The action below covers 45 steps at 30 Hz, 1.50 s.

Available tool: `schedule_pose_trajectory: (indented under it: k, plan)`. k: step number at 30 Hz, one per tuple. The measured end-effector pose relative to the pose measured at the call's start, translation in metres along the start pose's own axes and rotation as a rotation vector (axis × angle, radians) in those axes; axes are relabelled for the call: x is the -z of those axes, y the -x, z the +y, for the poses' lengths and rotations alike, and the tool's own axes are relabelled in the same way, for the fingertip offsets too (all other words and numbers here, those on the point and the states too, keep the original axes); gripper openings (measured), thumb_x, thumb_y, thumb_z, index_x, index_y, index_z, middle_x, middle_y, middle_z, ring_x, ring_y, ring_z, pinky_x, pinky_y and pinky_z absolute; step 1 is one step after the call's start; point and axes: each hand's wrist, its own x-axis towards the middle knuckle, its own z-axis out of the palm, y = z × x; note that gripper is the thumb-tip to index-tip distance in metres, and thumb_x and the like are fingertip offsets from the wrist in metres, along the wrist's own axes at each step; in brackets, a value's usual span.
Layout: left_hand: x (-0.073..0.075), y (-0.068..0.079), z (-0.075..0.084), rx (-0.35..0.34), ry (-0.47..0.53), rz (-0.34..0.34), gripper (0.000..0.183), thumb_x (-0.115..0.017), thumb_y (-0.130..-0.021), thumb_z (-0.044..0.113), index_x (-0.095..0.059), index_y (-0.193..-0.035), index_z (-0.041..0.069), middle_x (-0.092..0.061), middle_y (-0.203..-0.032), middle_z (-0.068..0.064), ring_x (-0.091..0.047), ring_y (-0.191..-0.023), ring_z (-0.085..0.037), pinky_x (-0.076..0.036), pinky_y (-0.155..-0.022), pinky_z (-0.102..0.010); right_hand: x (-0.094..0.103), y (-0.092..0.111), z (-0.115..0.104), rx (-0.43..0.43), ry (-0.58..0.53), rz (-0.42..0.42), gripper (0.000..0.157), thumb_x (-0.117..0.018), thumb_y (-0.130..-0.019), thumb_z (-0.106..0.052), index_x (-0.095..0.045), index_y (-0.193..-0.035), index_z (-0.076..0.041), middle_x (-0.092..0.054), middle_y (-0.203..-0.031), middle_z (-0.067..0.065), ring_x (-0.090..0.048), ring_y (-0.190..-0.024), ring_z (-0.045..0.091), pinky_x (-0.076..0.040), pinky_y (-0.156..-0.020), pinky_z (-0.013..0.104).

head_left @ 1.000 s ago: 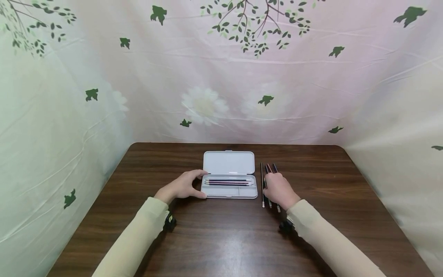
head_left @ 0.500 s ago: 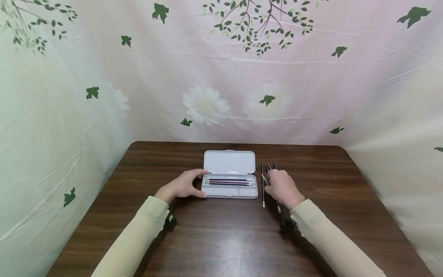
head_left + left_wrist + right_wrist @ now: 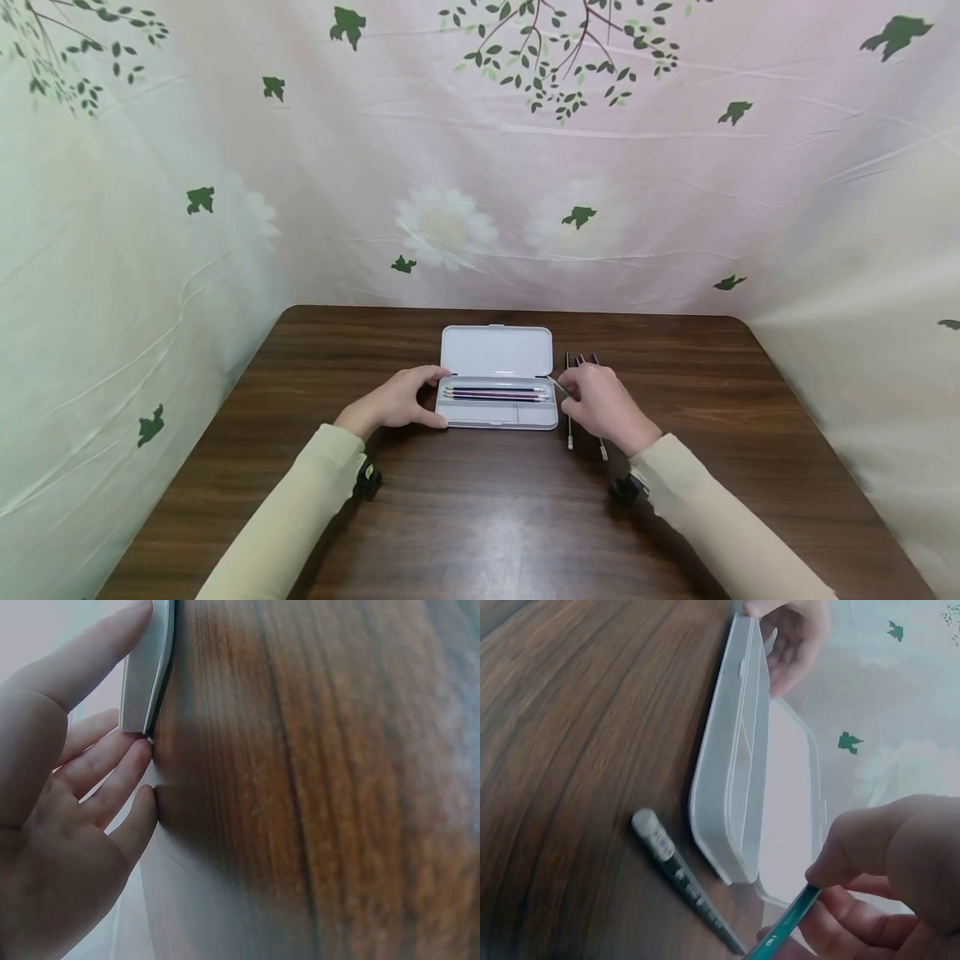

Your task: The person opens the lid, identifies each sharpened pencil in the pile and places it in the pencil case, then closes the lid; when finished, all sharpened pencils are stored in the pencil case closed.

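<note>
A white pencil case (image 3: 476, 413) lies with its lid (image 3: 497, 352) folded back, and several pencils (image 3: 495, 393) rest in its rear compartment. My left hand (image 3: 397, 402) holds the case by its left end, thumb at the front corner (image 3: 139, 690) and fingers toward the back. In the right wrist view, a teal pencil (image 3: 784, 926) is pinched between thumb and fingers of my right hand (image 3: 606, 406). Seen from the head, that pencil slants up-left, its end right at the case's right edge. A dark pencil with a white eraser (image 3: 686, 881) lies on the table beside the case.
Another pencil, its eraser end (image 3: 603, 450) showing, lies partly under my right hand. The brown wooden table (image 3: 480, 517) ends at the back against a printed cloth (image 3: 495, 217) that also hangs at both sides.
My right hand has lifted a pencil from the group on the right and brought it left toward the case, tilting it. The left hand has stayed on the case.
</note>
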Motion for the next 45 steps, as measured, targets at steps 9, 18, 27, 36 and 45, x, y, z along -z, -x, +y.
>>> schedule_pose_trajectory:
  k: [9,18,27,36,45]
  plan:
    - [-0.001,-0.001,-0.001,-0.01,-0.009,0.002,0.086,-0.095,-0.079,0.04,-0.054,-0.151,0.015,-0.061,-0.136,-0.002,-0.055,-0.126,-0.02,-0.041,-0.115,-0.046,-0.013,-0.006,-0.017,0.175,0.008,0.008,0.027,-0.069,-0.083,0.003,-0.08,-0.108,0.001,-0.071,-0.097,0.008,-0.064,-0.084,0.016,-0.056,-0.072,0.033]
    - [0.0,-0.001,-0.001,-0.005,-0.011,0.0,0.087,-0.095,-0.079,0.04,-0.054,-0.151,0.015,-0.061,-0.136,-0.003,-0.055,-0.126,-0.02,-0.041,-0.115,-0.045,-0.025,-0.014,-0.035,0.316,-0.009,-0.013,0.025,-0.071,-0.091,0.004,-0.078,-0.115,-0.002,-0.073,-0.104,0.007,-0.07,-0.097,0.02,-0.059,-0.083,0.037]
    - [0.001,0.001,0.001,0.003,-0.011,-0.003,0.086,-0.094,-0.079,0.04,-0.054,-0.151,0.015,-0.061,-0.137,-0.002,-0.055,-0.127,-0.02,-0.041,-0.116,-0.045,-0.051,-0.021,-0.052,0.351,-0.09,-0.019,0.02,-0.076,-0.09,0.007,-0.078,-0.107,-0.005,-0.078,-0.105,0.006,-0.073,-0.1,0.019,-0.06,-0.088,0.038]
    - [0.002,0.002,0.002,-0.006,-0.007,-0.003,0.086,-0.094,-0.079,0.041,-0.054,-0.151,0.014,-0.061,-0.136,-0.002,-0.055,-0.127,-0.02,-0.041,-0.115,-0.046,-0.072,-0.031,-0.066,0.363,-0.127,-0.093,0.021,-0.071,-0.093,0.01,-0.078,-0.109,-0.003,-0.078,-0.107,0.007,-0.074,-0.103,0.02,-0.06,-0.091,0.037]
    - [0.001,0.001,0.001,-0.008,-0.014,-0.001,0.084,-0.094,-0.08,0.04,-0.055,-0.15,0.015,-0.061,-0.136,-0.003,-0.055,-0.126,-0.021,-0.042,-0.114,-0.046,-0.079,-0.037,-0.074,0.421,-0.139,-0.139,0.021,-0.068,-0.096,0.009,-0.078,-0.111,-0.003,-0.078,-0.108,0.006,-0.073,-0.105,0.018,-0.059,-0.093,0.036]
